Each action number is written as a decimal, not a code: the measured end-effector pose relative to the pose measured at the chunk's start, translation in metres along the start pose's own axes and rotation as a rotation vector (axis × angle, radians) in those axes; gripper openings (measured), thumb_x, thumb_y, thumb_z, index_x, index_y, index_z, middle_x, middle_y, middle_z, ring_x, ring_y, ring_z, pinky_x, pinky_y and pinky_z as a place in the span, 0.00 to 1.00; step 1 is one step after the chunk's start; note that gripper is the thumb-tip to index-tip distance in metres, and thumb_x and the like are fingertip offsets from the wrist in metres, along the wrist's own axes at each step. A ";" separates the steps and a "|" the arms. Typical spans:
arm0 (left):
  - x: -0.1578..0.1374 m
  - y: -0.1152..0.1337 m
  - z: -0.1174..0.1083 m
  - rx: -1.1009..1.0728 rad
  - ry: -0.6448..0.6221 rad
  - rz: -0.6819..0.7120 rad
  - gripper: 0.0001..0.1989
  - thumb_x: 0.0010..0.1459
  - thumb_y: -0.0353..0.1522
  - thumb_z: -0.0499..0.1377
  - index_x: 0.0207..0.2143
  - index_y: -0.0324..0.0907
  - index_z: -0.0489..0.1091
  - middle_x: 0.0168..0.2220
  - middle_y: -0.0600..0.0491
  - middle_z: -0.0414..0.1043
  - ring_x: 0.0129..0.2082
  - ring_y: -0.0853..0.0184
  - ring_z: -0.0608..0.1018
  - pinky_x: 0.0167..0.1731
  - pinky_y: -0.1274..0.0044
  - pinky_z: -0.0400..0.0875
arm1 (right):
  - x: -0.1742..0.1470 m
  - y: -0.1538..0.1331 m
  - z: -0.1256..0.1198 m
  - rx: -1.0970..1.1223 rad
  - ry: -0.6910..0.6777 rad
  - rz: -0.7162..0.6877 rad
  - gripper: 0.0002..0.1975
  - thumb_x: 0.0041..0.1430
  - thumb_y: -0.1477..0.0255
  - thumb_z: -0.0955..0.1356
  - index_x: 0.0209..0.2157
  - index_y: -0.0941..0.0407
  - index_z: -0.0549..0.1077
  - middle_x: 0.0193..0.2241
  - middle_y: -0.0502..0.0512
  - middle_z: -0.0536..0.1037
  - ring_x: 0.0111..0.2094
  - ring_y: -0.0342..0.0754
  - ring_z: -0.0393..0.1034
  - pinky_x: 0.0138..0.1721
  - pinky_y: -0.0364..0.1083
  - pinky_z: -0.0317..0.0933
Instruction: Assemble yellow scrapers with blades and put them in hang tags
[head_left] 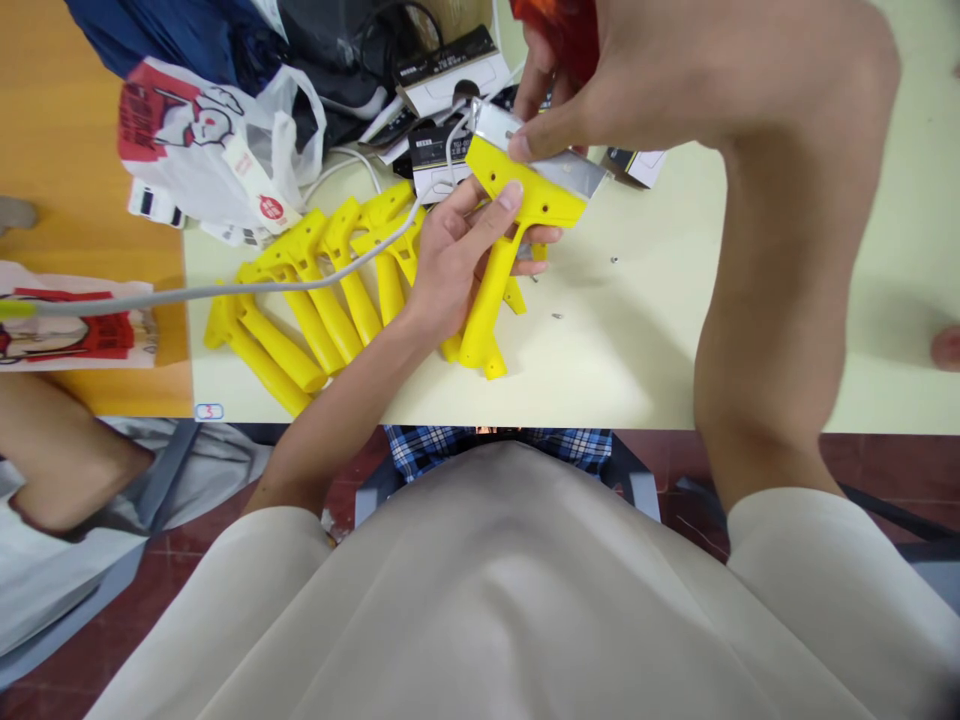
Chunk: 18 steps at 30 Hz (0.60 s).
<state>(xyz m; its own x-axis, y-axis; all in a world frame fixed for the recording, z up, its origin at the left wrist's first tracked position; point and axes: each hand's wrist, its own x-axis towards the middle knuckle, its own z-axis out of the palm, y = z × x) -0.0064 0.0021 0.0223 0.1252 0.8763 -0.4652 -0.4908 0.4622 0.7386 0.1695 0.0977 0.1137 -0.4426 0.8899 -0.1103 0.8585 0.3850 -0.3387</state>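
My left hand [457,250] is closed around a yellow scraper [501,270], its thumb lying over the plastic head. The handle points down toward the table edge. A silver metal plate [574,172] lies along the scraper's top edge. My right hand [570,110] reaches in from above, its thumb pressing on this plate and its fingers curled behind. Against the right palm and fingers is a shiny red thing [559,35], mostly hidden, whose kind I cannot make out. Several more yellow scraper handles [330,310] lie in a row left of my left hand.
Two small metal pieces, one a screw [614,260], lie on the pale table [645,370]. Small black-and-white boxes [450,75], a plastic bag [202,140] and dark bags crowd the back left. A grey cable [300,287] crosses over the handles. Another person's arm [60,450] is at left.
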 end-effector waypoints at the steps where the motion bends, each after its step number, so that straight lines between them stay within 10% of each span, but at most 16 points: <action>1: 0.000 0.000 0.000 -0.015 -0.006 -0.004 0.15 0.74 0.36 0.68 0.60 0.58 0.80 0.51 0.55 0.89 0.61 0.55 0.87 0.51 0.73 0.89 | 0.001 0.002 0.000 0.004 0.007 -0.009 0.17 0.61 0.63 0.75 0.50 0.52 0.79 0.37 0.39 0.74 0.33 0.27 0.53 0.41 0.38 0.43; 10: 0.020 -0.014 -0.017 0.048 -0.192 0.261 0.07 0.69 0.42 0.72 0.44 0.50 0.82 0.47 0.53 0.89 0.49 0.52 0.91 0.36 0.73 0.90 | -0.001 -0.004 -0.002 0.019 -0.005 0.077 0.17 0.68 0.58 0.74 0.52 0.52 0.79 0.35 0.40 0.70 0.31 0.25 0.45 0.31 0.41 0.37; 18: 0.019 -0.012 -0.016 0.000 -0.159 0.185 0.11 0.64 0.44 0.76 0.45 0.54 0.83 0.42 0.54 0.89 0.55 0.51 0.89 0.37 0.74 0.89 | -0.007 -0.008 -0.007 0.281 -0.020 0.106 0.13 0.65 0.65 0.71 0.49 0.48 0.84 0.36 0.35 0.76 0.28 0.21 0.54 0.26 0.33 0.34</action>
<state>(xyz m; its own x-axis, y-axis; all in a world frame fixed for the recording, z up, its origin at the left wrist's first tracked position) -0.0120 0.0107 -0.0034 0.1676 0.9564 -0.2392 -0.5177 0.2919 0.8042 0.1672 0.0903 0.1237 -0.3615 0.9154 -0.1768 0.7965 0.2046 -0.5690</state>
